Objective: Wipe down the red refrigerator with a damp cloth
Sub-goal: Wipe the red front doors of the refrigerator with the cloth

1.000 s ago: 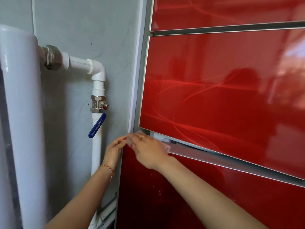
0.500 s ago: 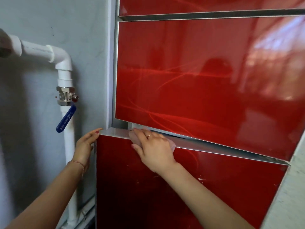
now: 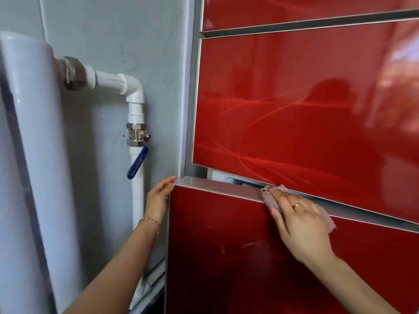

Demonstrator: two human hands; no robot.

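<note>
Progress looks partial at best, judging by what's in view: the right hand is flat on a small pinkish-brown rag of soft cloth, fingers straight and pressing it onto the brushed silver metal trim along the top edge of the lower door of the glossy red refrigerator. The rag sits around 4 o'clock in the view, part of it poking out past the heel of the hand. The left hand, at about 7 o'clock, has its fingers hooked round the door's left corner, gripping the edge, and the door stands slightly ajar with a pale gap showing behind the trim. So I'd guess the trim strip is the bit being worked on, and the rest is left. The lower red panel has whitish scuffs and specks on it, so it doesn't look done. The upper panel is mirror-shiny with swirly lighter red lines under the gloss; can't tell whether it's been wiped. Off at 9 o'clock there's a fat white plastic pipe, a thinner elbow pipe with a chrome valve and blue lever handle, against a matte grey wall.
</note>
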